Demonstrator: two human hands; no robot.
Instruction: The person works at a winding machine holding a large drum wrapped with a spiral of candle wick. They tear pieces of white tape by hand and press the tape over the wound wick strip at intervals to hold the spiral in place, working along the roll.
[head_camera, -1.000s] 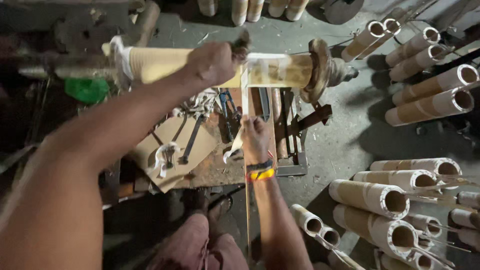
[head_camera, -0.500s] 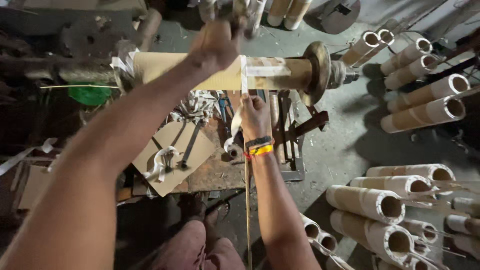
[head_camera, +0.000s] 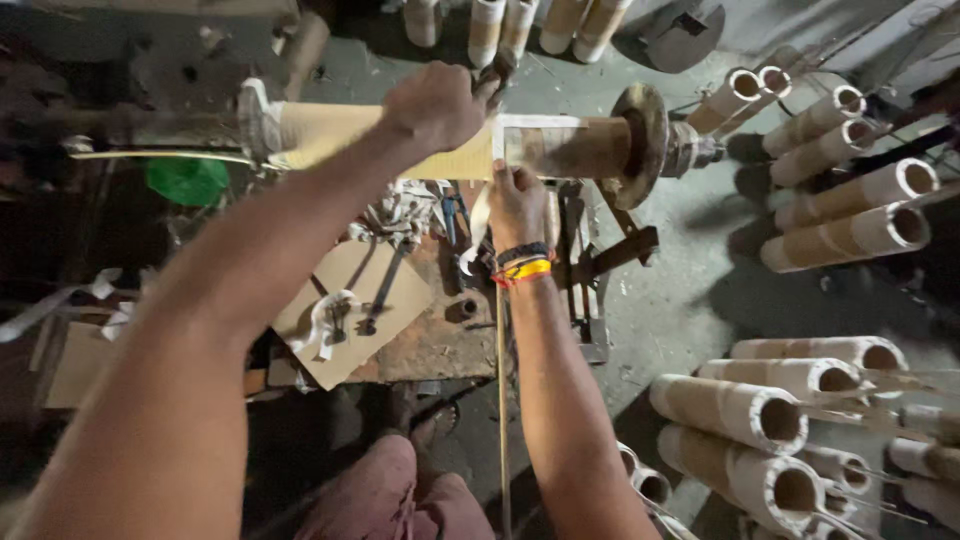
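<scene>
A long cardboard tube (head_camera: 570, 148) lies crosswise on a metal spindle with a round end plate (head_camera: 640, 140). My left hand (head_camera: 435, 103) is closed over the top of the tube near its middle, gripping a small dark tool that pokes out by the fingers. My right hand (head_camera: 517, 205), with coloured bands on the wrist, presses a pale strip of tape (head_camera: 478, 225) against the underside of the tube. The strip wraps the tube as a light band and its loose end hangs down. A thin stick (head_camera: 502, 400) runs along my right forearm toward me.
Cardboard tubes are stacked at right (head_camera: 850, 215) and lower right (head_camera: 760, 420), more stand at the top (head_camera: 500, 25). Below the spindle a cluttered bench holds spanners (head_camera: 380, 285) on a cardboard sheet (head_camera: 345, 310). A green object (head_camera: 188, 180) sits at left. My knee (head_camera: 400, 490) shows at the bottom.
My left hand has slid along the top of the tube and settled near its middle. My right hand rose from the bench to the tube, bringing the tape strip up against it.
</scene>
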